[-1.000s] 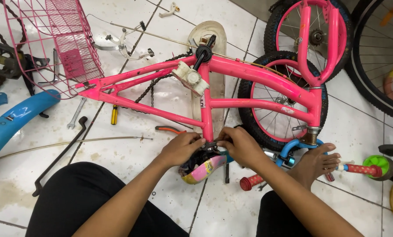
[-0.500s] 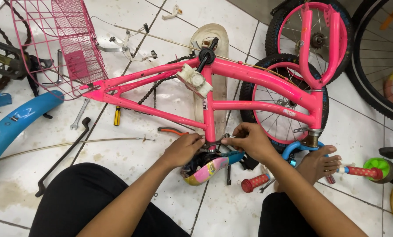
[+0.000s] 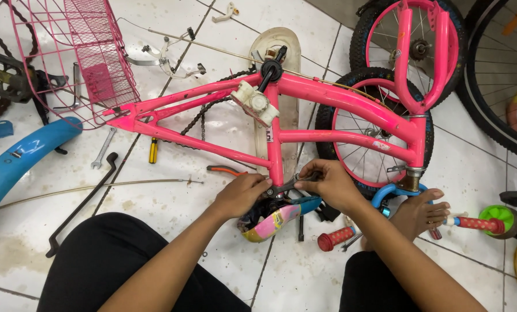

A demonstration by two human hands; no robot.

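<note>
Pink bike frame (image 3: pixel 281 144) lies inverted on tiled floor; rigid, moderately heavy, unlikely to flex. Left hand (image 3: pixel 244 193) braces seat clamp. Right hand (image 3: pixel 328 184) closed on slim steel wrench (image 3: pixel 286 186); hold by handle end.

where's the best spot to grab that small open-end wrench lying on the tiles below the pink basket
Grip the wrench at mid-shaft, coming straight down from above. It lies flat on the tile floor, slim and bare along its length, with open floor on both sides for fingertips to pinch across it.
</note>
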